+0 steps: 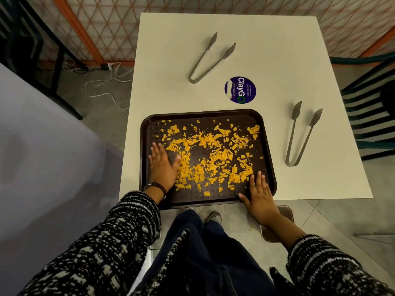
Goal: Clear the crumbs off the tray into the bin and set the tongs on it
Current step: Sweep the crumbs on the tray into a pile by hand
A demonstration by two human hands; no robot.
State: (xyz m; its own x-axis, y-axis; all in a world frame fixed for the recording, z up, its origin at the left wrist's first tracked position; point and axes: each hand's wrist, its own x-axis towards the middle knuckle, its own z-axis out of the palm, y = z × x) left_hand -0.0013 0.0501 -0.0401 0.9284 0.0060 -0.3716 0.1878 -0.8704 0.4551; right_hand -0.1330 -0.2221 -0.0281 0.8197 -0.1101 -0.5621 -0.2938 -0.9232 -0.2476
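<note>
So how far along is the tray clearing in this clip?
Nothing looks finished. The orange crumbs still cover the dark tray, which sits on the white table. In hand: left hand and right hand lie flat and open on the tray, seemingly gathering crumbs. Left: tipping them into a bin, not identifiable here, then placing the far tongs and right tongs, both untouched, on the tray.

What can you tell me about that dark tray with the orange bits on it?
The tray is dark brown, rectangular with rounded corners, a raised rim and a textured floor; it looks like plastic. It lies flat at the near edge of the white table, slightly overhanging. Orange crumbs are scattered across it. The left hand and right hand rest flat on it.
</note>
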